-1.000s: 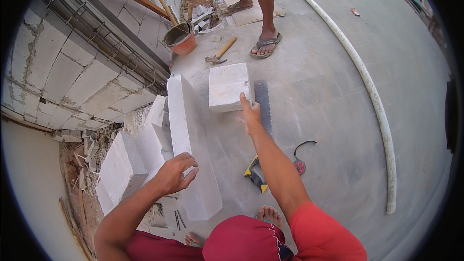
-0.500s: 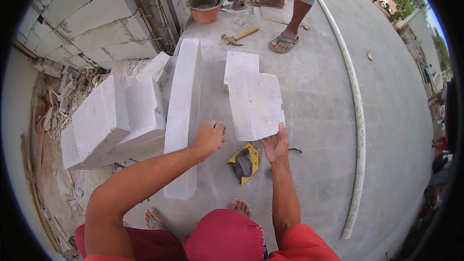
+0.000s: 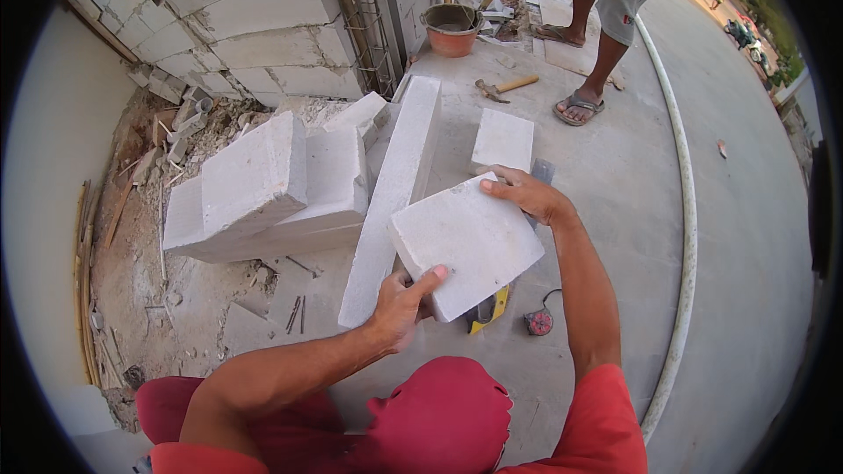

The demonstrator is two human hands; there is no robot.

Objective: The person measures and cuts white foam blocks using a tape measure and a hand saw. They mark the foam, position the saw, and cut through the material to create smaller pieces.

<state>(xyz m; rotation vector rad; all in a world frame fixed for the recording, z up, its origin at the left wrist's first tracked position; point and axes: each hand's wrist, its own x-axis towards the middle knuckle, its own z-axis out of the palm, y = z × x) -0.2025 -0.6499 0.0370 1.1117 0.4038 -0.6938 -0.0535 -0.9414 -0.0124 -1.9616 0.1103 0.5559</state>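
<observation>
White, pitted block [image 3: 467, 244] — squarish — in both hands [image 3: 398, 312]

A: Walls?
B: White block wall [image 3: 250, 31], rough mortar joints, between 10 and 11 o'clock. Smooth pale wall [image 3: 48, 193] at 9.
A: Floor?
B: Grey concrete floor [image 3: 746, 254], wide stretch at 3. Rubble-strewn ground [image 3: 189, 342] at 8.
A: Light, beyond?
B: Daylight, open air. Green trees [image 3: 777, 39], 2 o'clock.
</observation>
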